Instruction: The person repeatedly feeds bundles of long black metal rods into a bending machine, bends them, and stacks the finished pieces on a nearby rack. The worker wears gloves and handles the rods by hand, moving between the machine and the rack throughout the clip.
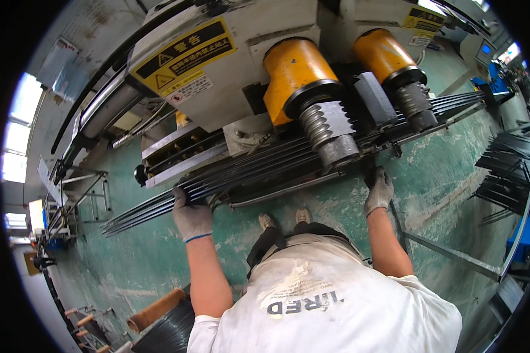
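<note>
A bundle of long dark metal rods [241, 171] runs slantwise across the machine, its loose ends fanning out at the left. My gloved left hand [192, 217] is closed on the near side of this bundle, thumb up against the rods and fingers hidden beneath. On the right, my gloved right hand [379, 193] is curled just below the machine's lower edge. Its dark fingertips hide whatever they may hold. Between my hands, a threaded metal spindle [328, 129] points down from an orange cylinder [300, 70], with the rods passing behind it.
A second orange cylinder [388, 56] with its own threaded spindle stands to the right. Dark rods [506, 167] are stacked at the far right, beside a metal frame [453, 256]. A brown cardboard tube [156, 310] lies at the lower left on the green floor [129, 262].
</note>
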A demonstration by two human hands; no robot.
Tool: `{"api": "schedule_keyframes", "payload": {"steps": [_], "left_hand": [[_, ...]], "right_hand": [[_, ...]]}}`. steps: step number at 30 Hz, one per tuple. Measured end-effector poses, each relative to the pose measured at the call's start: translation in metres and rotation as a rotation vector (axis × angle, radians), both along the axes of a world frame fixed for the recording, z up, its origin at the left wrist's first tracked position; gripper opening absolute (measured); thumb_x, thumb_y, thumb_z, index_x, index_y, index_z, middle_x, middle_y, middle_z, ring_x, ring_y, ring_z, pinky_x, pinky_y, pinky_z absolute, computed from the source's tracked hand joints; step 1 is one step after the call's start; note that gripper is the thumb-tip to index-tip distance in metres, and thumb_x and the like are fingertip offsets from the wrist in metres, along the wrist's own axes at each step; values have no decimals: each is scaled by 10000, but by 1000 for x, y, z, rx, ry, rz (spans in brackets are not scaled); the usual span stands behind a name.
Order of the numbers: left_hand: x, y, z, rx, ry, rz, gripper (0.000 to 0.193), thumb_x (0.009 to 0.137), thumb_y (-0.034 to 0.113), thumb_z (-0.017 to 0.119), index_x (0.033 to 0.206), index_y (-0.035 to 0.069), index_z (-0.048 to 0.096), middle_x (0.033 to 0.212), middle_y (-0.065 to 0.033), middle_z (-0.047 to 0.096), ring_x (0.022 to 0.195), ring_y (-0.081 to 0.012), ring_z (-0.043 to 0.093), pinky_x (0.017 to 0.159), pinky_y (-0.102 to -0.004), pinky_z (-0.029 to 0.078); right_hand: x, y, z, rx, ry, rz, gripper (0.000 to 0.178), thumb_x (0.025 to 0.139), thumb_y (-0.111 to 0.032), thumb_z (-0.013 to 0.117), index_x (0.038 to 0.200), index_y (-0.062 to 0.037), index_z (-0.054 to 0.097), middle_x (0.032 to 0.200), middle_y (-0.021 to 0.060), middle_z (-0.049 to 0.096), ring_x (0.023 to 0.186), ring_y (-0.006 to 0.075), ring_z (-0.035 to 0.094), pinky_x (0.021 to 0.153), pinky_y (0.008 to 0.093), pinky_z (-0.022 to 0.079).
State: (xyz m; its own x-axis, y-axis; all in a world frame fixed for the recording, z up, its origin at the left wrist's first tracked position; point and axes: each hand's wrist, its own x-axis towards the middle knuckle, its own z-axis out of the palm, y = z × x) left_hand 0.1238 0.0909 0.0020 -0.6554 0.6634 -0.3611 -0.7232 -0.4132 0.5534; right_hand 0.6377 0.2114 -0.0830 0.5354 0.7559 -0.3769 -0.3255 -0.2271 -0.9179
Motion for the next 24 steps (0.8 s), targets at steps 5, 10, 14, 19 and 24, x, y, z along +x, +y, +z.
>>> {"api": "schedule_keyframes", "payload": {"steps": [5,10,14,19,24], "left_hand": [[28,3,18,35,-34,-194,274,1139,294,670,1299,84,746,1295,-95,789,1262,-299,713,1170,-511,544],[-9,-21,45,118,-139,-54,362,1087,240,741,1382,37,689,1377,-136,750,1337,-348,678,1255,-542,485],[-120,-73,28,189,-107,4,377,1123,250,652,1368,-36,675,1374,-185,747,1330,-365,686,1243,-517,501],[-271,-143,11,164,-30,157,323,1138,237,599,1315,-17,691,1314,-184,772,1278,-367,720,1193,-518,547],[-381,-192,-3,92,60,337,206,1132,173,586,1227,41,714,1240,-132,799,1163,-325,767,1077,-497,625]], "right_hand": [[-15,-13,-12,-11,-156,229,511,1114,-305,725,1493,33,671,1436,98,730,1271,224,656,1135,374,496],[-33,-45,-27,-82,-208,242,467,1101,-293,752,1493,-42,721,1262,23,779,1007,140,705,873,303,566],[-29,-80,-64,-225,-134,258,306,1110,-391,747,1154,-91,785,896,-15,729,729,114,613,640,296,427],[-22,-127,-111,-335,-167,218,236,1104,-330,746,1068,-97,758,838,9,708,668,136,613,571,312,398],[-27,-163,-141,-357,-137,181,207,1099,-350,736,1107,-144,722,840,6,701,591,143,563,511,320,377]]}}
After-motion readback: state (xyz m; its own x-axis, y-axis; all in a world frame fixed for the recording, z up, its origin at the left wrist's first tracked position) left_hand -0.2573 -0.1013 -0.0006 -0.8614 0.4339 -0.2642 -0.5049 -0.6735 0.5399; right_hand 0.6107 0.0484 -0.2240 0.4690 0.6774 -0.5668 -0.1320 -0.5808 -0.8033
